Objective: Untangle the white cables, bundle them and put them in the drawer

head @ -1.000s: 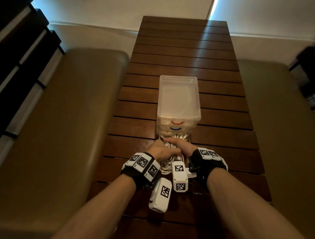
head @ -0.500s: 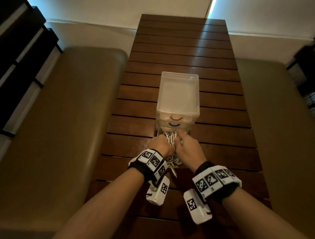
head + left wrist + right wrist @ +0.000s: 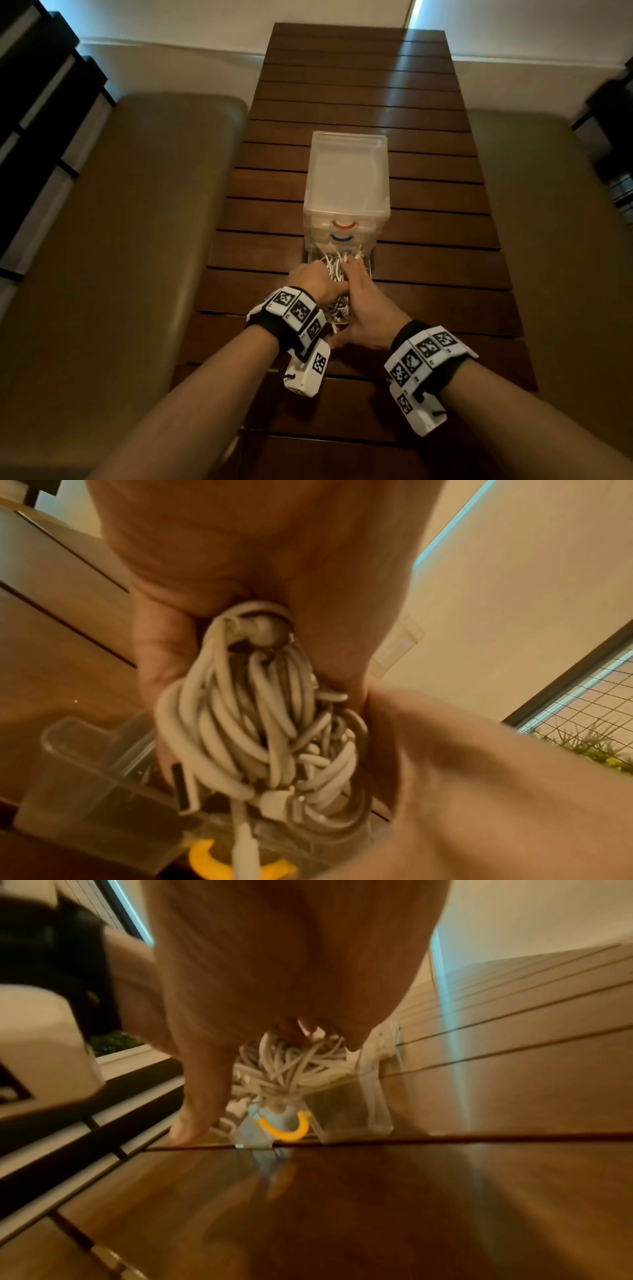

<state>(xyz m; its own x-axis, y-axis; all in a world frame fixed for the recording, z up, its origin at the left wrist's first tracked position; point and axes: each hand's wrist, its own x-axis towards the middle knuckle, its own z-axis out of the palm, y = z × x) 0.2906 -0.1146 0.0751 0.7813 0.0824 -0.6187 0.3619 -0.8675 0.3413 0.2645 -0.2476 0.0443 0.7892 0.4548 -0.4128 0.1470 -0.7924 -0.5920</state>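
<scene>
A bundle of white cables [image 3: 337, 269] sits in the pulled-out bottom drawer [image 3: 368, 265] of a clear plastic drawer unit [image 3: 346, 178]. My left hand [image 3: 315, 281] grips the coiled bundle [image 3: 260, 723] from the left, fingers curled round it. My right hand [image 3: 363, 301] lies over the bundle from the right, its fingers bent over the top of the cables [image 3: 294, 1064] and its thumb [image 3: 202, 1096] reaching down beside the drawer. The drawer [image 3: 349, 1112] has a yellow handle [image 3: 284, 1130] at its front. Plugs stick out of the coil toward the unit.
The unit stands mid-table on a dark slatted wooden table [image 3: 342, 85]. Its two upper drawers, with a red handle [image 3: 343, 224] and a blue handle [image 3: 341, 237], are pushed in. Padded benches run along the left [image 3: 137, 240] and the right [image 3: 548, 240].
Both hands have carried the bundle forward from the table's near part into the open bottom drawer. The right hand has turned over so that its back faces up.
</scene>
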